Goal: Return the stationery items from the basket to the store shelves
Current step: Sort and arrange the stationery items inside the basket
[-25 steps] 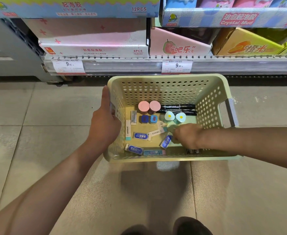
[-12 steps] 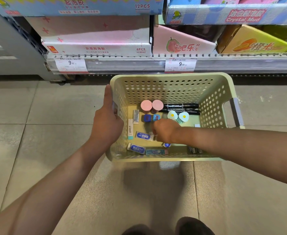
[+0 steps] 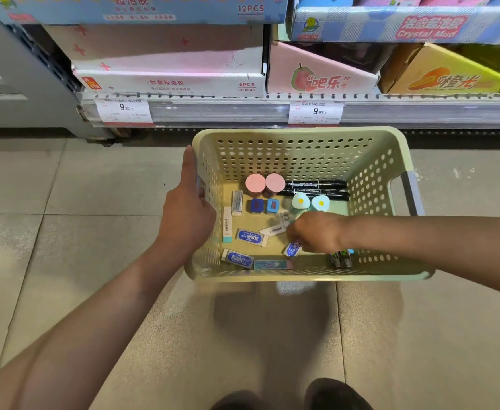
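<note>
A pale green perforated basket (image 3: 299, 152) hangs over the tiled floor, with my left hand (image 3: 188, 213) gripping its left wall. Inside lie several blue-and-white erasers (image 3: 251, 237), two pink round caps (image 3: 265, 182), two black markers (image 3: 317, 189), two small blue blocks (image 3: 264, 206) and two mint egg-shaped pieces (image 3: 310, 202). My right hand (image 3: 314, 235) reaches down into the basket near its front right. Its fingers close on a blue-and-white eraser (image 3: 292, 249), which is partly hidden under them.
The store shelf edge (image 3: 243, 109) with two 9.90 price tags runs just beyond the basket. Pink, blue and orange display boxes (image 3: 169, 63) stand on it. A grey shelf end panel (image 3: 21, 75) is at the left. My shoes (image 3: 331, 395) show at the bottom.
My right hand went left across the basket floor, then came back right and closed on an eraser near the front. The left hand kept its hold on the basket wall.
</note>
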The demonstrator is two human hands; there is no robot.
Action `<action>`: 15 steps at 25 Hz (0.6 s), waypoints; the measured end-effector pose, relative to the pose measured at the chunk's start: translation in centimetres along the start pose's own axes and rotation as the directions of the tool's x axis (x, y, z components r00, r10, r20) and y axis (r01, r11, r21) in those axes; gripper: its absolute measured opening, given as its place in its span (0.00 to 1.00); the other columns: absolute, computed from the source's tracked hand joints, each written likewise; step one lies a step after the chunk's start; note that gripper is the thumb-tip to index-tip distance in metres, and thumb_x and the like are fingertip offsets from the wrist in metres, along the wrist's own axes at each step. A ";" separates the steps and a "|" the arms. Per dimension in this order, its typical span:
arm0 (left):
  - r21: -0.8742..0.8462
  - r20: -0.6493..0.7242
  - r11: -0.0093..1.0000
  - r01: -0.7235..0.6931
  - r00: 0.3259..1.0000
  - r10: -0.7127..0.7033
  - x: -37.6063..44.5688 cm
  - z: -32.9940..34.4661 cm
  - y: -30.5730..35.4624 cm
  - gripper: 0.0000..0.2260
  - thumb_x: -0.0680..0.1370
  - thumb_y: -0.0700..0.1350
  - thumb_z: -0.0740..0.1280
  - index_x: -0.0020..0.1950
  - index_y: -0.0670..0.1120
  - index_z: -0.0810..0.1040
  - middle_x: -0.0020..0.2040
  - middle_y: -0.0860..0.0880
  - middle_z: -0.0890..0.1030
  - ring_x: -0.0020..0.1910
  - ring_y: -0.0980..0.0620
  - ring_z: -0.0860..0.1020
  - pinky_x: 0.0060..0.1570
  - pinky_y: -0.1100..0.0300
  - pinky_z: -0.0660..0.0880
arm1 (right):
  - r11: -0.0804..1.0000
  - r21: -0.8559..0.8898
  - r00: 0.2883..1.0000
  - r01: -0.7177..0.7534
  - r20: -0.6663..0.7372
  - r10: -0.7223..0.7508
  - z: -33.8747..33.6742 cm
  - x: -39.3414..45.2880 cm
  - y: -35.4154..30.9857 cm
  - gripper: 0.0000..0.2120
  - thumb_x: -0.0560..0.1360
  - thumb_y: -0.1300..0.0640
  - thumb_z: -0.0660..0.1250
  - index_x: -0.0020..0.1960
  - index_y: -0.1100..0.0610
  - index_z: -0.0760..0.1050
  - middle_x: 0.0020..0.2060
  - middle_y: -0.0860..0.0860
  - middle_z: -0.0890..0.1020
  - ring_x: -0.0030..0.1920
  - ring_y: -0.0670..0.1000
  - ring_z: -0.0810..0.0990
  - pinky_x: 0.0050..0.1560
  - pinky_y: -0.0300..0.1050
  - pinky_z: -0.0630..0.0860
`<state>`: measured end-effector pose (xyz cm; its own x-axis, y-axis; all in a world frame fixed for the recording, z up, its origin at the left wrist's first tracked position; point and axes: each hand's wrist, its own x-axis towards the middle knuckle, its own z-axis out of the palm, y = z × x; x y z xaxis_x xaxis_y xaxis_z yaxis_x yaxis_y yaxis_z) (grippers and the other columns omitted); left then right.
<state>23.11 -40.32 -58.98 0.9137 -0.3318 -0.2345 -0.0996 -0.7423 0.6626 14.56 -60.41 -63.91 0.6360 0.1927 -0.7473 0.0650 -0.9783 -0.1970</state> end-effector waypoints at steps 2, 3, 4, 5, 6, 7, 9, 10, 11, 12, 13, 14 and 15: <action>0.001 0.006 1.000 0.002 1.000 -0.002 0.0 0.0 0.2 0.35 0.77 0.37 0.59 0.77 0.53 0.44 0.46 0.51 0.75 0.38 0.54 0.74 0.40 0.57 0.70 | 0.997 0.079 0.998 -0.014 0.060 0.009 -0.8 -1.6 0.8 0.12 0.77 0.62 0.60 0.59 0.57 0.76 0.53 0.51 0.79 0.53 0.50 0.77 0.55 0.41 0.74; 0.002 0.011 1.000 0.006 1.000 -0.006 0.0 0.0 0.2 0.35 0.77 0.37 0.59 0.77 0.53 0.44 0.46 0.51 0.75 0.38 0.54 0.74 0.40 0.57 0.70 | 0.995 0.096 0.998 -0.003 0.061 -0.003 -1.1 -2.3 0.9 0.11 0.78 0.61 0.60 0.58 0.57 0.76 0.54 0.51 0.79 0.52 0.49 0.77 0.54 0.40 0.73; 0.002 0.017 1.000 0.010 1.000 -0.010 -0.1 0.0 0.3 0.35 0.77 0.37 0.60 0.77 0.53 0.44 0.47 0.51 0.75 0.38 0.55 0.74 0.41 0.57 0.70 | 0.995 0.101 0.999 0.024 0.023 -0.026 -1.2 -2.6 0.8 0.11 0.78 0.60 0.59 0.58 0.57 0.76 0.55 0.52 0.79 0.52 0.49 0.77 0.52 0.39 0.73; 0.001 0.023 1.000 0.015 1.000 -0.015 -0.1 -0.1 0.3 0.35 0.77 0.38 0.59 0.77 0.53 0.44 0.47 0.51 0.75 0.38 0.55 0.73 0.41 0.57 0.70 | 0.994 0.087 0.997 0.065 -0.048 -0.061 -1.2 -2.3 0.5 0.12 0.79 0.59 0.58 0.59 0.57 0.76 0.55 0.52 0.79 0.52 0.50 0.77 0.50 0.39 0.72; 0.002 0.026 1.000 0.019 0.999 -0.019 -0.1 -0.1 0.3 0.35 0.78 0.38 0.59 0.77 0.53 0.44 0.47 0.51 0.75 0.37 0.56 0.73 0.41 0.57 0.70 | 0.993 0.063 0.987 0.103 -0.132 -0.094 -1.1 -1.7 0.0 0.12 0.79 0.58 0.58 0.60 0.57 0.75 0.56 0.53 0.79 0.52 0.52 0.78 0.49 0.40 0.72; 0.002 0.027 1.000 0.023 0.999 -0.023 -0.1 -0.1 0.3 0.35 0.78 0.38 0.59 0.77 0.54 0.43 0.47 0.51 0.75 0.36 0.57 0.73 0.41 0.57 0.70 | 0.991 0.005 0.968 0.136 -0.215 -0.132 -1.1 -0.7 -0.8 0.13 0.79 0.58 0.57 0.61 0.56 0.74 0.56 0.54 0.78 0.53 0.54 0.78 0.49 0.43 0.73; -0.001 0.029 0.999 0.034 0.999 -0.034 -0.1 -0.1 0.4 0.35 0.77 0.38 0.59 0.77 0.54 0.43 0.46 0.51 0.75 0.35 0.60 0.72 0.40 0.58 0.69 | 0.969 -0.174 0.907 0.176 -0.353 -0.229 -1.1 1.8 -2.5 0.15 0.78 0.60 0.58 0.63 0.55 0.72 0.55 0.54 0.79 0.53 0.58 0.78 0.48 0.49 0.76; -0.003 0.029 0.999 0.037 0.999 -0.037 -0.1 -0.1 0.4 0.35 0.77 0.38 0.59 0.77 0.54 0.43 0.45 0.51 0.75 0.35 0.61 0.71 0.39 0.59 0.69 | 0.947 -0.267 0.874 0.175 -0.400 -0.275 -1.3 3.0 -3.3 0.15 0.77 0.61 0.58 0.63 0.55 0.72 0.54 0.55 0.79 0.53 0.58 0.78 0.48 0.50 0.76; -0.004 0.027 0.999 0.037 0.999 -0.037 -0.2 -0.1 0.4 0.35 0.77 0.37 0.59 0.77 0.54 0.43 0.44 0.51 0.75 0.34 0.61 0.71 0.37 0.61 0.68 | 0.932 -0.329 0.853 0.152 -0.432 -0.292 -1.9 4.0 -4.1 0.15 0.76 0.62 0.58 0.62 0.57 0.73 0.53 0.55 0.79 0.53 0.58 0.78 0.49 0.50 0.75; -0.003 0.026 0.999 0.035 0.999 -0.035 -0.2 -0.1 0.4 0.35 0.77 0.37 0.59 0.77 0.53 0.42 0.44 0.51 0.74 0.34 0.60 0.71 0.33 0.63 0.67 | 0.920 -0.373 0.842 0.121 -0.451 -0.294 -2.4 4.8 -4.8 0.14 0.76 0.63 0.57 0.59 0.59 0.75 0.52 0.56 0.79 0.54 0.58 0.77 0.51 0.49 0.72; -0.002 0.028 0.999 0.033 0.999 -0.033 -0.2 -0.1 0.4 0.35 0.77 0.36 0.59 0.77 0.53 0.42 0.43 0.51 0.74 0.34 0.60 0.70 0.31 0.64 0.65 | 0.910 -0.405 0.840 0.089 -0.461 -0.287 -2.9 5.5 -5.3 0.13 0.76 0.63 0.57 0.58 0.60 0.75 0.52 0.56 0.79 0.55 0.58 0.77 0.53 0.49 0.70; -0.005 0.031 0.999 0.033 0.999 -0.032 -0.3 -0.2 0.4 0.36 0.77 0.36 0.59 0.77 0.53 0.42 0.42 0.52 0.73 0.33 0.60 0.70 0.31 0.65 0.65 | 0.908 -0.415 0.841 0.058 -0.470 -0.269 -3.4 6.1 -5.8 0.12 0.76 0.63 0.57 0.56 0.59 0.76 0.53 0.56 0.79 0.55 0.58 0.76 0.54 0.48 0.69; -0.014 0.033 0.999 0.035 0.999 -0.035 -0.3 -0.2 0.4 0.36 0.77 0.36 0.59 0.77 0.54 0.43 0.42 0.53 0.72 0.34 0.61 0.70 0.31 0.64 0.65 | 0.910 -0.413 0.850 0.027 -0.470 -0.238 -3.7 6.8 -6.1 0.12 0.76 0.62 0.58 0.56 0.58 0.76 0.53 0.56 0.78 0.55 0.57 0.76 0.55 0.48 0.69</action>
<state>22.91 -40.45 -58.49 0.9031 -0.3249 -0.2810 -0.0615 -0.7453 0.6639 21.35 -53.38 -65.39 0.8864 0.3606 -0.2902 0.3937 -0.9171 0.0629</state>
